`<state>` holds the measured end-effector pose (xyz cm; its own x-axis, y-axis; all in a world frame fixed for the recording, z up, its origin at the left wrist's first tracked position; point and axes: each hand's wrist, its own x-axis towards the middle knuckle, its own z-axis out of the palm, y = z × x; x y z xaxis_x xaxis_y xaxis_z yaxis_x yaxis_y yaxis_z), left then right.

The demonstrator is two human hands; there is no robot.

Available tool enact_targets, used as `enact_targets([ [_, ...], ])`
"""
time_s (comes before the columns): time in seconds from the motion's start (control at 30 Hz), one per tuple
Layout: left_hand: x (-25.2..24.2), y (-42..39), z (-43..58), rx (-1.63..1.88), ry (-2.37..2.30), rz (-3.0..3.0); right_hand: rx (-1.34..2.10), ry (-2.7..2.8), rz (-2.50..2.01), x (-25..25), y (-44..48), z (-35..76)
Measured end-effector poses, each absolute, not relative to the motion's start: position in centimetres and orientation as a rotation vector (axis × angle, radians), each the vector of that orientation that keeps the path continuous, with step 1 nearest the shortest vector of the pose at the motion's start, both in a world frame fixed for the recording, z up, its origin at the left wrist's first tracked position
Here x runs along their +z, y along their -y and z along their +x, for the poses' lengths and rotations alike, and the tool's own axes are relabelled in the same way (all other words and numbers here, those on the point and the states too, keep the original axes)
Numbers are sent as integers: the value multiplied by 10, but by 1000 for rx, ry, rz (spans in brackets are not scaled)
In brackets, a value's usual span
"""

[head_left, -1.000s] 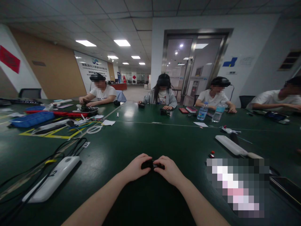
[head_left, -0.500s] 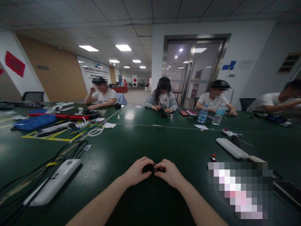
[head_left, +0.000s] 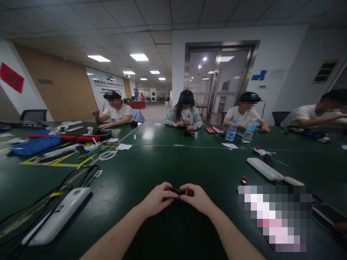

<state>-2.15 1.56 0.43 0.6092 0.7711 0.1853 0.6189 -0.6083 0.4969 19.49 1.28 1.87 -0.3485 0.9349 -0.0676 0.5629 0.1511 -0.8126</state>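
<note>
Over the dark green table (head_left: 151,166), a small black object (head_left: 177,191) is pinched between my two hands; its kind is too small and dark to make out. My left hand (head_left: 158,196) is closed on its left end, thumb below and fingers above. On the right end my right hand (head_left: 195,196) is closed, fingertips bent inward. Both hands nearly meet at the middle, and the fingers cover much of the object.
At left lies a white power strip (head_left: 58,215) with black cables; beyond it are blue trays (head_left: 36,145) and a white cable coil (head_left: 107,155). Another white strip (head_left: 264,169), a phone (head_left: 329,215) and two water bottles (head_left: 231,130) stand or lie right. Several people sit opposite.
My fingers have shifted on the black object, and my left fingers and thumb now sit lower and closer to the right hand. The whole view has turned slightly to the right.
</note>
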Motion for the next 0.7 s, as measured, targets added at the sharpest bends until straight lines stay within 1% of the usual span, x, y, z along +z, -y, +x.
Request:
enact_targets([
  [0.2, 7, -24, -35, 537, -1278, 2426, 988, 1780, -1503, 11, -22, 205],
  [0.43, -5, -51, -83, 662, -1813, 2155, 905, 1578, -1631, 3, -35, 228],
  [0.5, -4, -55, -100, 645, -2057, 2012, 909, 1573, -1640, 2, -36, 230],
  [0.6, 2, -55, -128, 579, -2456, 1639, 908, 1585, -1633, 3, -35, 229],
  [0.7, 7, -51, -150, 607, -2704, 1268, 902, 1585, -1625, 4, -34, 228],
])
